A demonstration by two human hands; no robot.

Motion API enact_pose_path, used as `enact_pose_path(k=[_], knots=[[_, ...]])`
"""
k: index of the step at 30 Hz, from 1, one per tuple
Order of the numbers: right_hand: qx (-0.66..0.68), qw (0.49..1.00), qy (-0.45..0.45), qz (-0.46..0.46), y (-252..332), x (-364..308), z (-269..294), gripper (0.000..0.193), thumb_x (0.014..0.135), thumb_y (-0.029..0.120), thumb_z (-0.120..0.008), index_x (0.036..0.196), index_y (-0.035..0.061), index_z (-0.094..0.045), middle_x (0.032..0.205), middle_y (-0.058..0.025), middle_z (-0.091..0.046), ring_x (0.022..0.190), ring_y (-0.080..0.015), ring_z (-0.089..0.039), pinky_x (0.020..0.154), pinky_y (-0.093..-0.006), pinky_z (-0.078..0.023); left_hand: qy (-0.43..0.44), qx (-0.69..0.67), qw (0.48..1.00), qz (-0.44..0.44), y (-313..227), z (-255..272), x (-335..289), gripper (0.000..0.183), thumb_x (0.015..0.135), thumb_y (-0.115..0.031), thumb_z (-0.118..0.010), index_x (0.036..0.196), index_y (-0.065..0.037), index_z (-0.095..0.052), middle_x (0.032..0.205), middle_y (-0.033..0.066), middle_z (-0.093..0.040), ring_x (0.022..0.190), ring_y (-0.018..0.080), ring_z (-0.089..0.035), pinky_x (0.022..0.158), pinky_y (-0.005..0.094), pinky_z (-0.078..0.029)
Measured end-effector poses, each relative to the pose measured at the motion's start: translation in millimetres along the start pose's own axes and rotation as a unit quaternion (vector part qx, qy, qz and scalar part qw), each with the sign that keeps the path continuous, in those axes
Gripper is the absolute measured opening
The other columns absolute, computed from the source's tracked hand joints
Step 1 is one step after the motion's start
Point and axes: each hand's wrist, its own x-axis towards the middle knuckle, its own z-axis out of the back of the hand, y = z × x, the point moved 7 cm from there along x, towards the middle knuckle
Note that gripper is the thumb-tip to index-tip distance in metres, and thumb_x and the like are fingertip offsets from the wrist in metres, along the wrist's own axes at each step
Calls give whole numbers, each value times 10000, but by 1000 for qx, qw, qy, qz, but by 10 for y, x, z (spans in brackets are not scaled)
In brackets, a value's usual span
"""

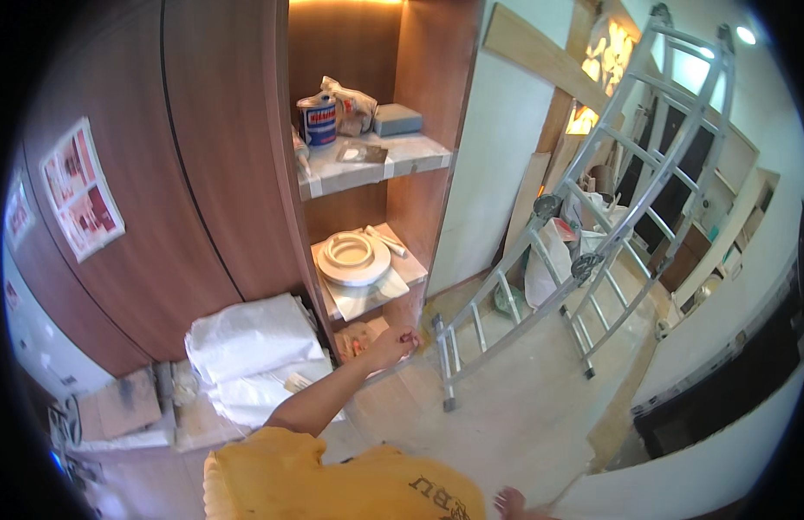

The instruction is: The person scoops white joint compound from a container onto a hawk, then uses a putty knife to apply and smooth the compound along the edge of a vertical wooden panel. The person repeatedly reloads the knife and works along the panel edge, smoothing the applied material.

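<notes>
My left hand (395,347) is held out in front of the shelf unit, near its lowest compartment. Its fingers are curled in, and nothing shows in them. Low at the bottom edge, my right hand (510,502) is partly in view, fingers a little apart, holding nothing I can see. Behind the left hand, the lower shelf (412,271) carries pale ring-shaped rolls (348,250) and a short pale stick-like roll (385,240). On the upper shelf (419,156) are a blue and white can (317,120), a crumpled bag (353,108) and a grey-blue block (397,120).
An aluminium folding ladder (565,295) stands spread on the right. White bags (545,264) lie behind it. Folded white sheeting (254,347) is heaped by the brown panels (220,104) at left, near a flat brown board (117,404). A dark recess (722,407) opens at right.
</notes>
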Motion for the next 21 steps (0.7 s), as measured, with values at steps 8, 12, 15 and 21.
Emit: enact_pose_path(k=[8, 12, 15, 21], knots=[[-180, 920, 78, 338, 4354, 168, -1338, 300, 921, 135, -628, 1184, -9, -648, 975, -60, -687, 823, -151, -627, 725, -292, -511, 102, 11, 995, 15, 511, -1023, 161, 219, 906, -136, -572, 1085, -74, -683, 834, 57, -645, 754, 142, -578, 693, 320, -492], [-290, 751, 218, 551, 6661, -915, -2494, 314, 950, 216, -646, 1225, 63, -658, 1055, -34, -693, 957, -103, -625, 871, -283, -502, 113, 29, 991, 67, 565, -1070, 95, 210, 928, -158, -581, 1091, -69, -679, 883, 91, -680, 822, 193, -630, 764, 339, -511], [-243, 655, 281, 658, 7826, -1606, -3374, 397, 926, 230, -673, 1241, -6, -623, 989, -116, -702, 862, -160, -654, 798, -308, -528, 0, 140, 990, 4, 844, -870, -204, 232, 951, -197, -581, 1114, -59, -672, 1029, 139, -703, 953, 275, -670, 841, 374, -522], [-271, 534, 71, 798, 9219, -1708, -4630, 543, 835, 422, -726, 1184, 12, -664, 1060, -188, -690, 1025, -347, -652, 924, -405, -504, -274, 81, 930, 230, 1056, -702, -1294, 190, 937, -182, -600, 1036, -62, -709, 938, 127, -722, 871, 246, -690, 792, 364, -539]])
